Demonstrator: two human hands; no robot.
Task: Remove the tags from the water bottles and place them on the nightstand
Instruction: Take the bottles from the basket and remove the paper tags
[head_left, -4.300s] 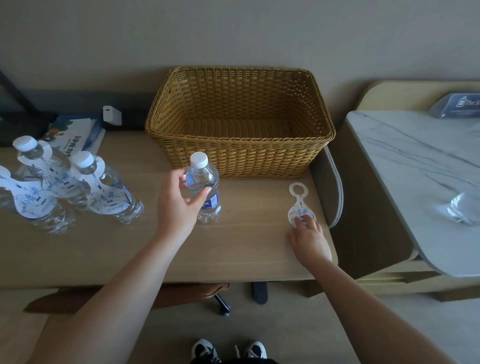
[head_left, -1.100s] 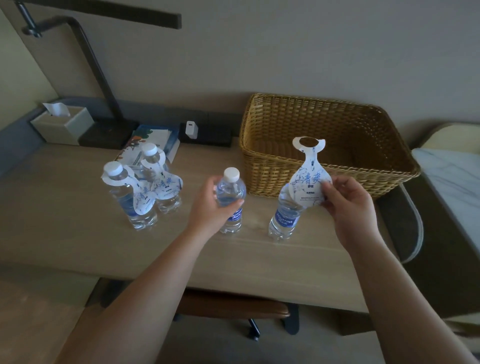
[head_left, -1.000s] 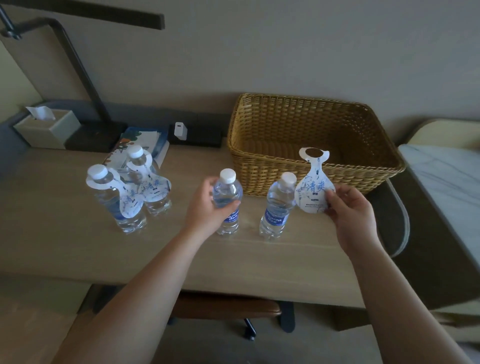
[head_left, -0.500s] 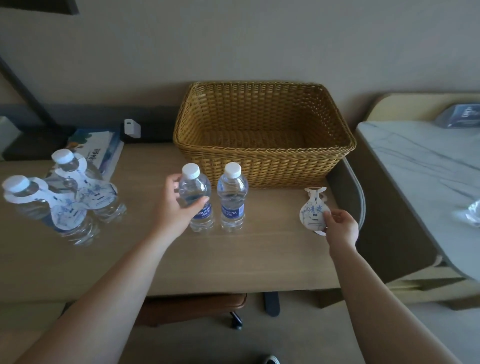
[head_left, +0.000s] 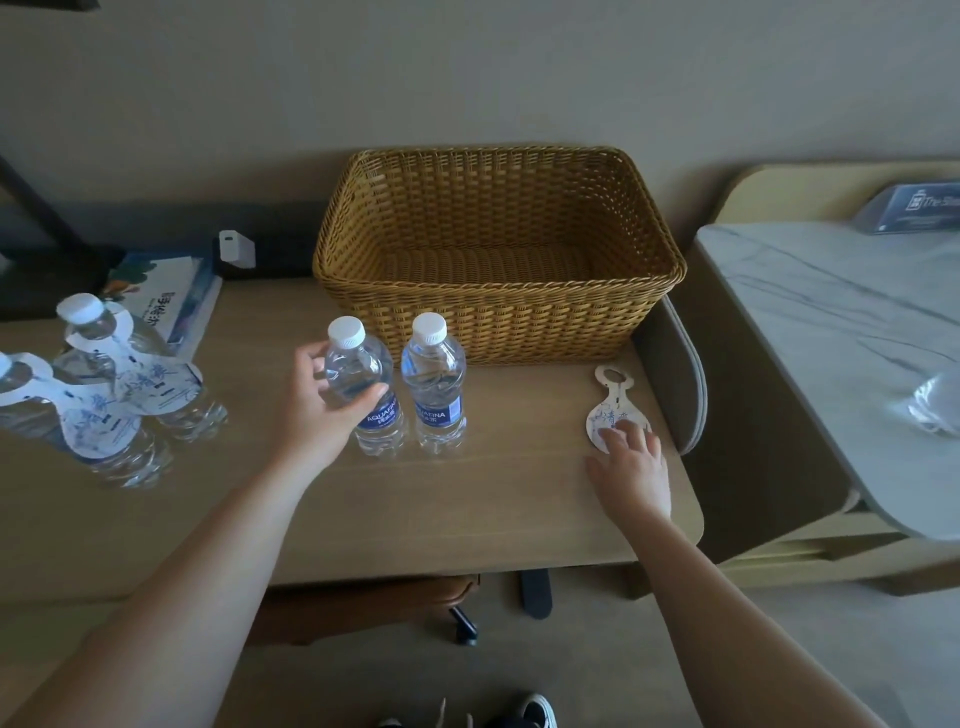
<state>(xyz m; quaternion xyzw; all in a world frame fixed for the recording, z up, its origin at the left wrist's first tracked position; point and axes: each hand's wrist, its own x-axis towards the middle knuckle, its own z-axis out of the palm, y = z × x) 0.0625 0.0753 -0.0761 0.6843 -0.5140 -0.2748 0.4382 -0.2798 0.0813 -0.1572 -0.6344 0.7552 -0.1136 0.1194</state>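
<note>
My left hand (head_left: 311, 410) is wrapped around a clear untagged water bottle (head_left: 363, 374) standing on the wooden desk (head_left: 493, 514). A second untagged bottle (head_left: 434, 384) stands just to its right. A white tag with blue print (head_left: 610, 395) lies flat near the desk's right edge, below the basket. My right hand (head_left: 631, 467) rests over the tag's lower end, fingertips spread on it and thumb off to the side. At the left stand two bottles that wear tags on their necks: one further back (head_left: 130, 374), one nearer (head_left: 67, 426). The marble-topped nightstand (head_left: 841, 332) is at the right.
A large wicker basket (head_left: 498, 296) sits at the back of the desk. A booklet (head_left: 166, 296) and a white charger (head_left: 236, 249) lie behind the tagged bottles. On the nightstand are crumpled clear plastic (head_left: 935, 405) and a blue sign (head_left: 914, 208). A chair (head_left: 363, 597) is tucked under the desk.
My right hand pulled the tag off the second bottle, carried it right and laid it flat on the desk. My left hand has stayed on its bottle. The view has swung right.
</note>
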